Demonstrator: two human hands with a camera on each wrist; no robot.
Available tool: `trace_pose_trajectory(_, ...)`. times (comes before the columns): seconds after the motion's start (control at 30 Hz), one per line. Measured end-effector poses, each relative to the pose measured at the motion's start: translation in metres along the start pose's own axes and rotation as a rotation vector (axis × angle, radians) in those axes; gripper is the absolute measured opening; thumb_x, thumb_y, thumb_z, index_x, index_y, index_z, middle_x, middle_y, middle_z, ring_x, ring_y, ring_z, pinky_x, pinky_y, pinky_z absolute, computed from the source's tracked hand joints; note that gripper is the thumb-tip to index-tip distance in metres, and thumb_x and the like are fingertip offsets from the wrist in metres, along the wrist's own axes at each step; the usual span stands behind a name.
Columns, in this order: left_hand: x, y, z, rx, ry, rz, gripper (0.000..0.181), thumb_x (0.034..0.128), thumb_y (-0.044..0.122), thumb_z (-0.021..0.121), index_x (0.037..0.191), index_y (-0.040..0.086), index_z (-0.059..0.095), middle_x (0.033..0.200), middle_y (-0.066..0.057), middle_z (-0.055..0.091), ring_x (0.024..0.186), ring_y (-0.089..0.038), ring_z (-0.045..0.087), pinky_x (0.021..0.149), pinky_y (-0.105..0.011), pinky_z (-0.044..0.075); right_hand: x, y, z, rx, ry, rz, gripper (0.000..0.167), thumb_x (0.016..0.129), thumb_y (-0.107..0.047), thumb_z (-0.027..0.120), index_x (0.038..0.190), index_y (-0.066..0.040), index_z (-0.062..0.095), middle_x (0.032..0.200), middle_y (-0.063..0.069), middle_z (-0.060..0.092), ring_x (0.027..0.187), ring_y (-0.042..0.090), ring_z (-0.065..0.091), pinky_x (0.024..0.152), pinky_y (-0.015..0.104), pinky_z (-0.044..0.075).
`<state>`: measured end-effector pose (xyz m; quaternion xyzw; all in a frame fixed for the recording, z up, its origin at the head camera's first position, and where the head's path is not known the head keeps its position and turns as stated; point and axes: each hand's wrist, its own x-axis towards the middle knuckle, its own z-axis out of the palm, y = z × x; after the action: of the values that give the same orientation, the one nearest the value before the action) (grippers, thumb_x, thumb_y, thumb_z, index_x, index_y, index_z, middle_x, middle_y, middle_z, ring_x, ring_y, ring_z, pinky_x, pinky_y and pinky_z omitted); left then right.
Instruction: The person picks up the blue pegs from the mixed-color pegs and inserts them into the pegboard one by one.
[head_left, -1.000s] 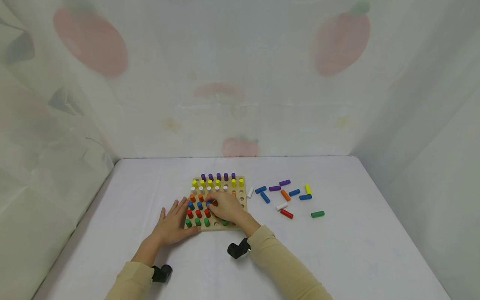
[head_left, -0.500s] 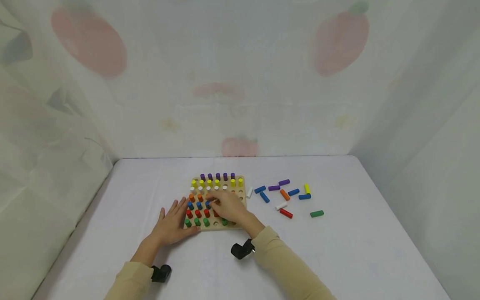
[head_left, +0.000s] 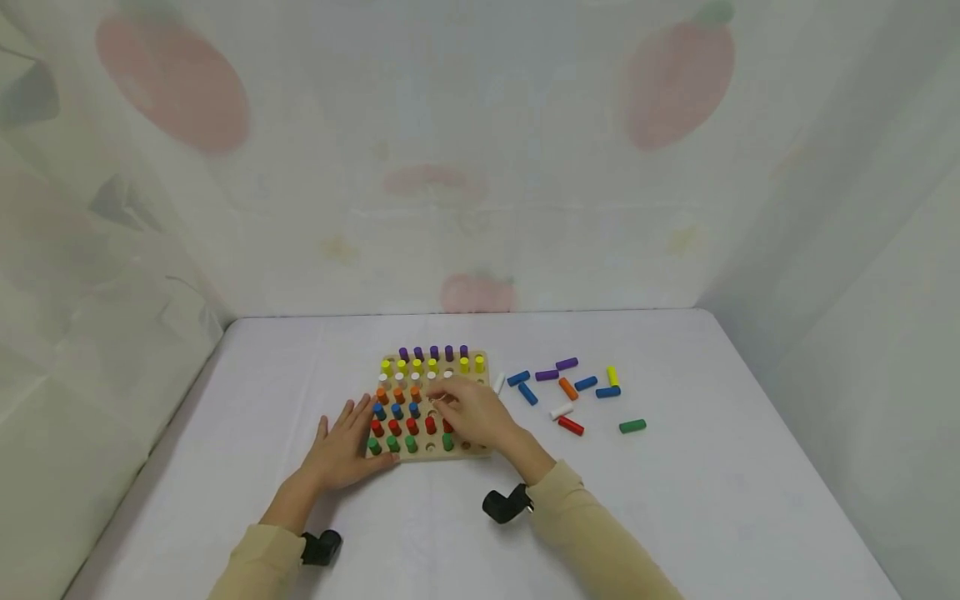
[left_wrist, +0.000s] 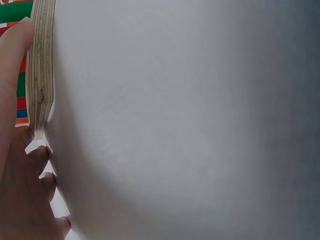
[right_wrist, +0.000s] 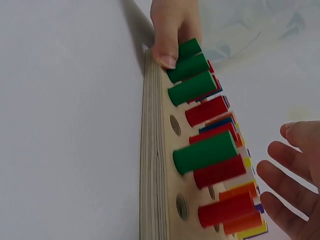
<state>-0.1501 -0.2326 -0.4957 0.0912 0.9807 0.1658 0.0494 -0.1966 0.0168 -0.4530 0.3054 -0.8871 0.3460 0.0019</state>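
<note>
The person's right grip (head_left: 476,412) is over the right part of the wooden pegboard (head_left: 468,454), its fingers parted and loosely bent, holding nothing that the right wrist view shows. The left grip (head_left: 341,450) lies beside the pegboard's left edge, fingers extended and spread, thumb resting at the near edge by the left corner; it grasps no peg. The pegboard sits flat on the white-covered bench (head_left: 360,533), somewhat nearer the bench's left edge than its right. Upright pegs stand in rows by colour, from the far edge inward: purple pegs (head_left: 434,352), yellow pegs (head_left: 417,366), white pegs (head_left: 400,379), orange pegs (head_left: 398,395), blue pegs (head_left: 396,411), red pegs (head_left: 394,427), then green pegs (head_left: 392,444) along the near edge, with an open hole between the third and fourth green. The right grip hides part of the middle rows. Between the pegboard and the bench's right edge lie scattered loose pegs (head_left: 568,388) of all seven colours, the green one nearest that edge. Both forearms wear beige sleeves (head_left: 600,537). A pale curtain (head_left: 480,233) with faint fruit prints rises behind the bench's far edge.
</note>
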Motion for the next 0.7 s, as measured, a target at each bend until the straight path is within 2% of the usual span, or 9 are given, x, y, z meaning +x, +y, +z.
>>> trace_pose_trajectory(0.2, -0.001, 0.001, -0.001, -0.016, -0.002, 0.001, 0.107, 0.0704, 0.069, 0.061, 0.147, 0.008, 0.019, 0.152, -0.014, 0.020, 0.138, -0.040, 0.015, 0.104, -0.068, 0.003, -0.009, 0.009, -0.012, -0.028, 0.048, 0.036, 0.028, 0.091, -0.022, 0.058, 0.119, -0.019, 0.061, 0.112, -0.005, 0.062, 0.095, 0.010, 0.059, 0.079, 0.022, 0.051)
trace_pose_trajectory(0.3, -0.001, 0.001, -0.002, -0.018, -0.003, 0.002, 0.107, 0.0702, 0.069, 0.060, 0.147, 0.008, 0.019, 0.152, -0.014, 0.020, 0.138, -0.040, 0.014, 0.104, -0.068, 0.003, -0.014, 0.014, -0.018, -0.028, 0.074, 0.040, 0.031, 0.090, -0.022, 0.059, 0.121, -0.016, 0.060, 0.115, -0.002, 0.061, 0.099, 0.015, 0.059, 0.082, 0.027, 0.051)
trace_pose_trajectory(0.47, -0.002, 0.000, -0.001, -0.013, 0.000, 0.001, 0.107, 0.0699, 0.071, 0.058, 0.148, 0.009, 0.019, 0.152, -0.014, 0.020, 0.139, -0.040, 0.015, 0.104, -0.068, 0.003, -0.019, 0.027, -0.027, -0.051, 0.135, 0.050, 0.034, 0.088, -0.022, 0.062, 0.121, -0.014, 0.058, 0.114, -0.001, 0.061, 0.104, 0.012, 0.057, 0.087, 0.029, 0.050)
trace_pose_trajectory(0.7, -0.002, -0.001, 0.000, -0.014, 0.004, 0.002, 0.107, 0.0699, 0.071, 0.059, 0.147, 0.007, 0.020, 0.152, -0.014, 0.020, 0.139, -0.039, 0.014, 0.104, -0.068, 0.003, -0.025, 0.051, -0.032, -0.110, 0.232, 0.077, 0.035, 0.086, -0.025, 0.065, 0.119, -0.014, 0.059, 0.109, 0.000, 0.062, 0.098, 0.013, 0.058, 0.083, 0.030, 0.051)
